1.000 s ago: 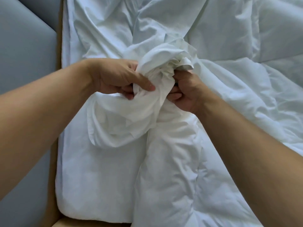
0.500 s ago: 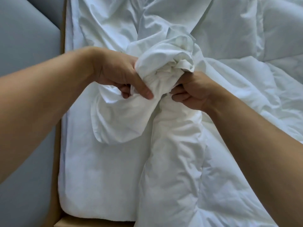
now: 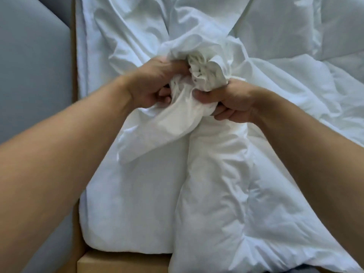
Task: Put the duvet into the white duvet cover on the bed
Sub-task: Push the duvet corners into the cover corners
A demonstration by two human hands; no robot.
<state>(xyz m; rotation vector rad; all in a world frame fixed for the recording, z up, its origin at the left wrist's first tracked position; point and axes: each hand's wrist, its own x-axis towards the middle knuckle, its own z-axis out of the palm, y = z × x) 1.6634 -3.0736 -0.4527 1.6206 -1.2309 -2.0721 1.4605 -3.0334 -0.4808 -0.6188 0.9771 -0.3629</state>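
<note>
I record the thin white cloth duvet cover (image 3: 204,75) as smooth woven fabric, heavily creased, with a faint sheen. The puffy white duvet (image 3: 216,174) is soft matt cloth. The white mattress covering (image 3: 128,213) is matt and slightly fuzzy. The light-brown bed frame (image 3: 118,261) looks like smooth, matt wood. The grey-blue wall panel (image 3: 29,75) is smooth and matt; I cannot tell its material.

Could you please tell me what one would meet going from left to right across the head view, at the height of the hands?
Grey padded wall panel → tan wooden bed frame strip → left hand → bunched thin white cover fabric → right hand → puffy white quilted duvet.
</note>
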